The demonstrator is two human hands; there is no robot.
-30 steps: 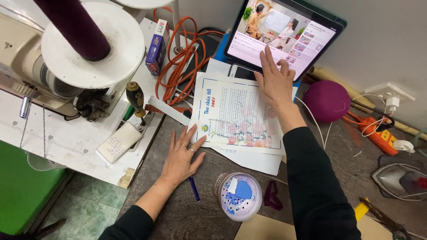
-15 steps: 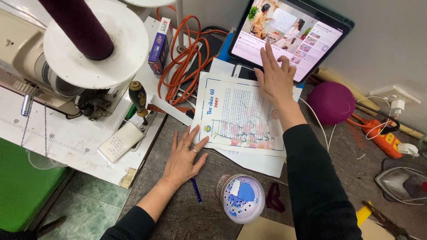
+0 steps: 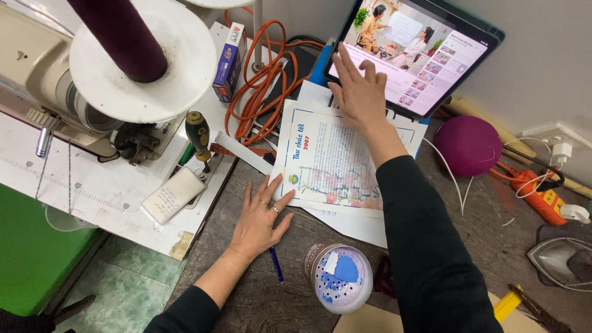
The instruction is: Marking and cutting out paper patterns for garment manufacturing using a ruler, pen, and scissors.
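My left hand (image 3: 259, 217) lies flat on the dark table, fingers spread, its fingertips touching the lower left corner of a printed paper sheet (image 3: 327, 161). A blue pen (image 3: 275, 264) sticks out from under that wrist. My right hand (image 3: 359, 92) reaches over the sheet with fingers spread, its fingertips on the screen of a propped tablet (image 3: 425, 55) that shows a video. Neither hand grips anything.
A sewing machine (image 3: 74, 111) with a large white spool disc stands at left, a screwdriver (image 3: 198, 137) beside it. Orange cable (image 3: 259, 80) coils behind. A round tin (image 3: 339, 277) sits near me; a purple ball (image 3: 468, 145), an orange power strip (image 3: 542, 194) and an iron (image 3: 564, 262) lie right.
The view has shifted slightly. My right hand stays at the tablet screen, and my left hand stays flat at the paper's corner.
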